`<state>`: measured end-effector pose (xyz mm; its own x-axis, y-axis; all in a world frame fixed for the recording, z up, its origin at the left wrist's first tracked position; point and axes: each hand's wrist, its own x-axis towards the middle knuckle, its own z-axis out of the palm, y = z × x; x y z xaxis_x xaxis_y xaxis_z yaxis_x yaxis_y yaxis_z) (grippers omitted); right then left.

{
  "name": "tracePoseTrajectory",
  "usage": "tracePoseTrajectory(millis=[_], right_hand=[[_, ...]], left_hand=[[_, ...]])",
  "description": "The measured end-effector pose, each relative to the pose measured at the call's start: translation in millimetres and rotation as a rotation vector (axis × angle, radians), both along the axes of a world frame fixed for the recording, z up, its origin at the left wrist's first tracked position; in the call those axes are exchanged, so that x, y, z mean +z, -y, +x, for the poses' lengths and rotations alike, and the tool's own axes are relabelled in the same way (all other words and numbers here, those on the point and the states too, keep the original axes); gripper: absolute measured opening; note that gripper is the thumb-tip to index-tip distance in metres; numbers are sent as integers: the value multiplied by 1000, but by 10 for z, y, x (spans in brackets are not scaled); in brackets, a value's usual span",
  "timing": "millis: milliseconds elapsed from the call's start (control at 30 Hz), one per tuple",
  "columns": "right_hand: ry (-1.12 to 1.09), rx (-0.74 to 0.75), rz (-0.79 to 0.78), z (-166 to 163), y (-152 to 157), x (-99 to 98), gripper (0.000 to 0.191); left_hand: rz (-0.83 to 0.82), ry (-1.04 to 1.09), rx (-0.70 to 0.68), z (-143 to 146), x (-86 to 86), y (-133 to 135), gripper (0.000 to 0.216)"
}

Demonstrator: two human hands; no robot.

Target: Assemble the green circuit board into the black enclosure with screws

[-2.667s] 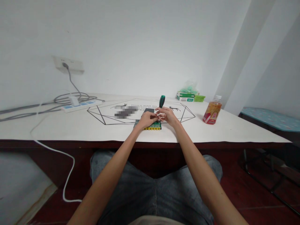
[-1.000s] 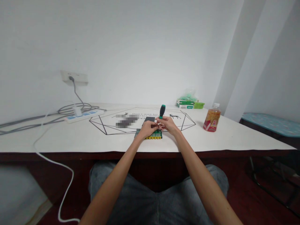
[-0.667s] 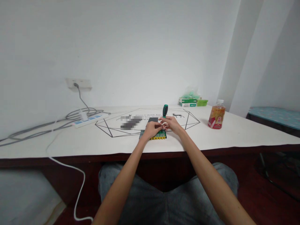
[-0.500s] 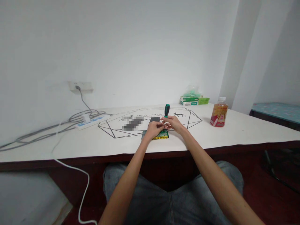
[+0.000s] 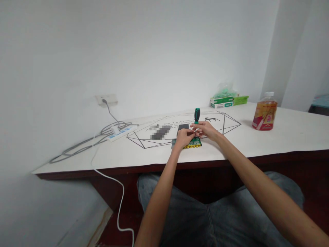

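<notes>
A green circuit board (image 5: pixel 193 142) with a yellow row of connectors along its near edge lies on the white table. My right hand (image 5: pixel 207 130) is closed around a screwdriver (image 5: pixel 197 115) with a black and green handle. The screwdriver stands nearly upright, its shaft pointing down at the board. My left hand (image 5: pixel 183 138) rests over the board's left part, thumb and fingertips drawn together beside the shaft. What those fingertips pinch is too small to make out. Behind the left hand lies a dark flat object (image 5: pixel 183 128), partly covered.
On the right stands a bottle of amber drink (image 5: pixel 265 112). Green and white boxes (image 5: pixel 221 102) with a plastic bag on top sit at the back. A power strip (image 5: pixel 119 133) with grey cables (image 5: pixel 84 148) lies on the left. The table's front edge (image 5: pixel 159 167) runs close before me.
My view has turned to the left, so everything appears further right. Both hands stay at the board, and the screwdriver remains upright in my right hand.
</notes>
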<state>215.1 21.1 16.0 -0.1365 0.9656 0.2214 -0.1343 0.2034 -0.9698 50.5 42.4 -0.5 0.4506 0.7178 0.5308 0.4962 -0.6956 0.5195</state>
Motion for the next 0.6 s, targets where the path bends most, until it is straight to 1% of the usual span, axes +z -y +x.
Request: tracePoseTrajectory(millis=[267, 433, 600], right_hand=[[7, 22, 26, 0, 27, 60, 35], [15, 20, 32, 5, 35, 78, 38], [23, 16, 25, 8, 43, 88, 39]], left_hand=[[-24, 55, -6, 28, 13, -21, 17], [-52, 79, -73, 35, 18, -36, 19], [-46, 66, -63, 26, 39, -30, 20]])
